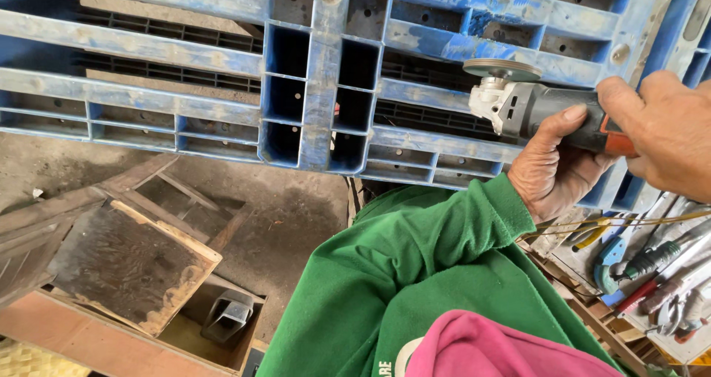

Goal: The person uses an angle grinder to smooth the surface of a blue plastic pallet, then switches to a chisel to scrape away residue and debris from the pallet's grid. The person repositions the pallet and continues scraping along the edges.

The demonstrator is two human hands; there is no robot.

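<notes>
Head view: I hold an angle grinder in both hands, its long axis running left to right, disc at the left end, flat and just beside a rib of the blue plastic pallet. Left hand has its fingers closed under the body; right hand grips the rear. Hand tools lie lower right; open floor lies left

blue pallet ahead, floor open below
</notes>
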